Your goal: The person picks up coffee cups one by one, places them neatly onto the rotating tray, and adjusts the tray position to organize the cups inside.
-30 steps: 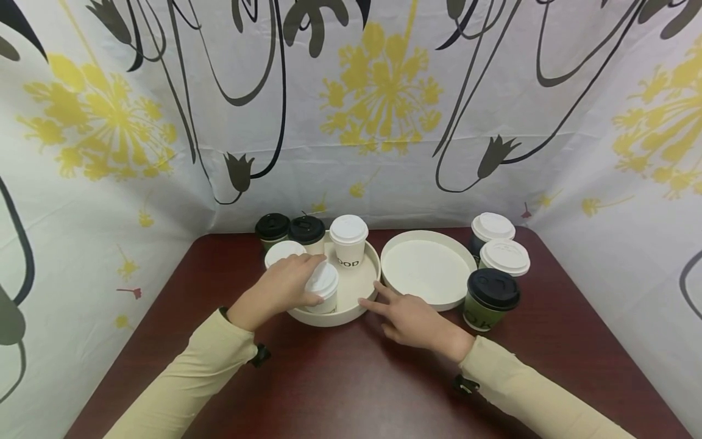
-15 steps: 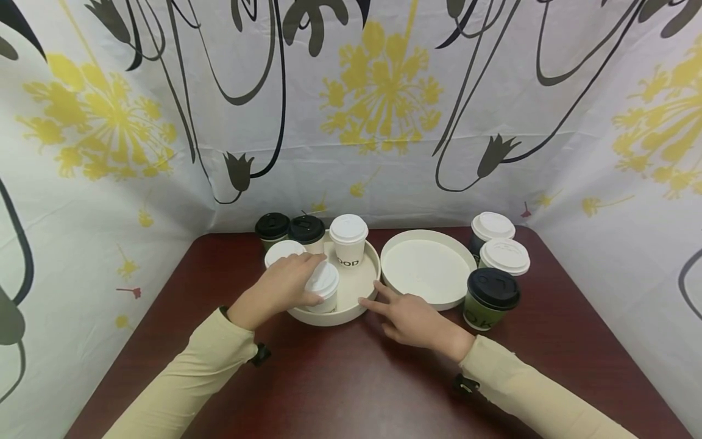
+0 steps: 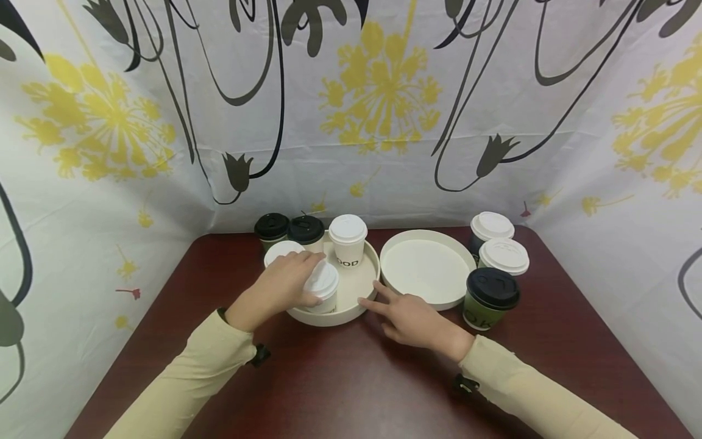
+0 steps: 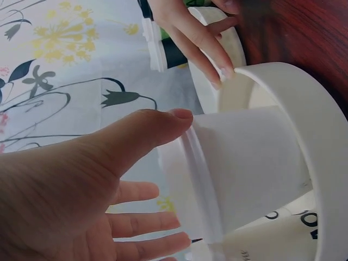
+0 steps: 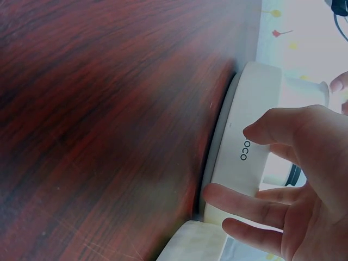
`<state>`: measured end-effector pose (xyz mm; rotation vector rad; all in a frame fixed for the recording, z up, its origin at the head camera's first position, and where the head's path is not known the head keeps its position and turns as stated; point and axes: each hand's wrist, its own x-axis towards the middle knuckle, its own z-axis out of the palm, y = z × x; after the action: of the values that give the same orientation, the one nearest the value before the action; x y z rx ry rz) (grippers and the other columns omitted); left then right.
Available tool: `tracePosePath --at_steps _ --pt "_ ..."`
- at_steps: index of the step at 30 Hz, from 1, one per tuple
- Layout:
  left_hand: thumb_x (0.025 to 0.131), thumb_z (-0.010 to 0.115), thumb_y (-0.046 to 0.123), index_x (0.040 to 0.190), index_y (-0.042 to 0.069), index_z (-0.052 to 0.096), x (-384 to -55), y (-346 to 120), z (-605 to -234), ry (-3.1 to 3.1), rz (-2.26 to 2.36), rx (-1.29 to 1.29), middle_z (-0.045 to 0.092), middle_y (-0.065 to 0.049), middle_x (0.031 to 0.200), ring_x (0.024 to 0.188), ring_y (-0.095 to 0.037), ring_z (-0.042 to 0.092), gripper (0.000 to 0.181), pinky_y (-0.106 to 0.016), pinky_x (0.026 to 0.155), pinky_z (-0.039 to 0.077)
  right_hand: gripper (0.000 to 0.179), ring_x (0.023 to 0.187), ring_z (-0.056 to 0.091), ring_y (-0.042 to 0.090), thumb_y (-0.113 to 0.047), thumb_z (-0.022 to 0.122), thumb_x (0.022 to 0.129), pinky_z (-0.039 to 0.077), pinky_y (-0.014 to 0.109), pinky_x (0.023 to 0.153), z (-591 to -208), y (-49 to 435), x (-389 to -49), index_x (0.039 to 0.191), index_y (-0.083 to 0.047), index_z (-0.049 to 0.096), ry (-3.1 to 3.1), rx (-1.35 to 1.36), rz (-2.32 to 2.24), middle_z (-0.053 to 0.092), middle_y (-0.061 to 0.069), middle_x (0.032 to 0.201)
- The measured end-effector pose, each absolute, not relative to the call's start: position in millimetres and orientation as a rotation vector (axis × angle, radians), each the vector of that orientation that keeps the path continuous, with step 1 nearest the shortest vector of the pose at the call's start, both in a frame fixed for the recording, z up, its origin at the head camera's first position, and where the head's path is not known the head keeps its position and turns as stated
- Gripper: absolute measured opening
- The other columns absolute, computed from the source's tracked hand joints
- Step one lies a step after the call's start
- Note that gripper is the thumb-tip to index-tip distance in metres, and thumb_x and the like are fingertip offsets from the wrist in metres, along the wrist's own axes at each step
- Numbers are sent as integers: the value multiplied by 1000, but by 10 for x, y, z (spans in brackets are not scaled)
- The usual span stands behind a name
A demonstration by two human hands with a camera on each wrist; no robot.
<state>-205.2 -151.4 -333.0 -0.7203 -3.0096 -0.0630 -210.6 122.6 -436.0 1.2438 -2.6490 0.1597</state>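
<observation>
In the head view my left hand [image 3: 280, 289] reaches over the near white-lidded paper cup [image 3: 323, 286], which stands in the left round cream tray [image 3: 356, 314]. The left wrist view shows the thumb touching the lid's rim, with the other fingers [image 4: 144, 224] spread fairly straight beside the lid. My right hand [image 3: 411, 320] rests extended fingers against that tray's right front edge. In the right wrist view, fingertips touch its lettered outer wall [image 5: 247, 103]. A second white-lidded cup [image 3: 348, 238] stands farther back in the tray. Another white lid [image 3: 283, 249] is partly hidden behind my left hand.
Two black-lidded cups [image 3: 306, 230] stand at the back left. A second round tray [image 3: 428, 271] sits beside the first. Along its right side are two white-lidded cups [image 3: 503, 256] and a green cup with a black lid [image 3: 490, 299]. Patterned cloth surrounds the dark red table [image 3: 351, 390].
</observation>
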Motion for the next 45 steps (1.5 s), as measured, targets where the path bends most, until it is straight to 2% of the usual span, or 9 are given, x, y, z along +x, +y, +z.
tracePosePath --at_steps 5,11,16,19,23,28,33,45 --pt "73 84 40 139 6 52 -1935 -1430 -3298 -2892 -55 -795 60 -14 137 124 -33 58 81 -51 100 50 62 53 55 15 -23 73 84 52 35 56 -4368 1222 -2107 143 -28 54 -2650 1239 153 50 24 147" --pt "75 82 36 135 6 55 -1714 -1226 -3348 -2731 -78 -994 63 -12 131 121 -30 60 72 -45 102 50 63 54 56 16 -23 74 83 53 36 57 -4387 1226 -2109 143 -27 54 -2628 1244 156 50 24 147" --pt "81 78 41 138 11 52 -1568 -1059 -3488 -2748 -80 -1163 61 -7 134 124 -23 59 70 -39 104 50 65 49 47 11 -23 75 81 48 31 51 -4377 1230 -2104 142 -27 54 -2632 1247 150 49 23 148" --pt "82 76 44 142 10 48 -1535 -991 -3650 -2812 -55 -1227 55 -8 141 130 -23 54 74 -36 108 47 64 47 42 9 -23 75 80 44 28 49 -4358 1226 -2097 141 -24 55 -2652 1244 143 49 24 148" --pt "82 76 48 148 4 41 -1516 -948 -3857 -2932 68 -1207 43 -15 153 141 -25 45 86 -35 115 41 64 49 45 9 -23 74 81 48 30 52 -4346 1218 -2088 142 -22 55 -2671 1245 156 48 24 149" --pt "83 75 50 151 2 36 -1511 -943 -3958 -3021 145 -1164 35 -18 158 146 -27 39 92 -36 118 37 63 51 51 11 -23 72 85 52 33 55 -4340 1215 -2086 145 -25 52 -2686 1240 160 47 24 149" --pt "83 75 50 151 2 36 -1520 -948 -3958 -3055 154 -1144 36 -19 158 146 -28 40 92 -36 116 39 64 53 55 14 -23 72 85 52 34 56 -4329 1210 -2084 145 -27 52 -2686 1241 170 47 25 149" --pt "83 75 49 150 2 38 -1533 -951 -3909 -3058 177 -1149 42 -19 155 143 -27 44 90 -36 114 42 65 52 49 11 -26 73 84 50 32 56 -4292 1235 -2125 145 -28 51 -2725 1258 127 47 21 150"
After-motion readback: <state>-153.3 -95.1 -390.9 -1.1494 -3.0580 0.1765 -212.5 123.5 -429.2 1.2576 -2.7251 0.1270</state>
